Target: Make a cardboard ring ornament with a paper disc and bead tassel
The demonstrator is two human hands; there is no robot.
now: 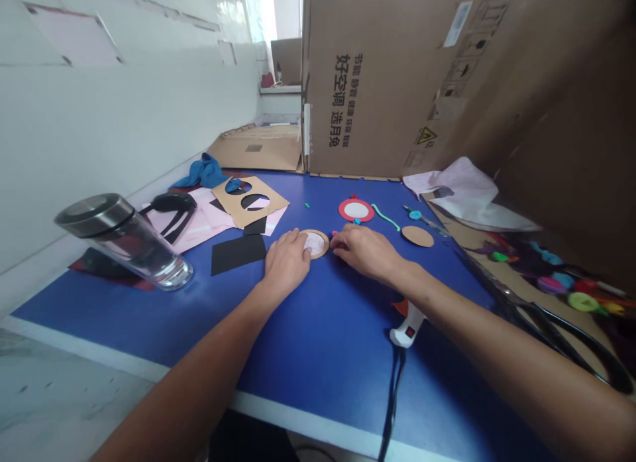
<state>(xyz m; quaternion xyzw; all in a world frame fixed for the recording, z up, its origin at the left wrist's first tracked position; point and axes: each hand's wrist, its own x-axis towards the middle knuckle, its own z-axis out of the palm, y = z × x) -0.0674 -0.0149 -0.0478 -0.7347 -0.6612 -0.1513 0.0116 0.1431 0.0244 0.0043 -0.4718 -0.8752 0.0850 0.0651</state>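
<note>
My left hand (pixel 289 258) lies on the left edge of a round cardboard piece (pixel 325 244) with a whitish centre, its thumb resting on the rim and steadying it on the blue table. My right hand (pixel 365 250) is curled in a pinch at the right side of that piece. A small pink pom-pom (pixel 334 234) shows at its fingertips. Beyond the right hand lies a red ring with a white centre (pixel 356 211), with a small blue pom-pom (pixel 357 221) at its lower edge. A white glue gun (pixel 408 324) rests partly hidden beneath my right forearm.
A glass water bottle (pixel 144 250) stands at left beside black paper (pixel 238 254) and a cardboard sheet with round holes (pixel 243 213). To the right are a cardboard disc (pixel 417 236), a green pipe cleaner (pixel 385 217) and large scissors (pixel 551 326). A big carton (pixel 387 117) closes the back.
</note>
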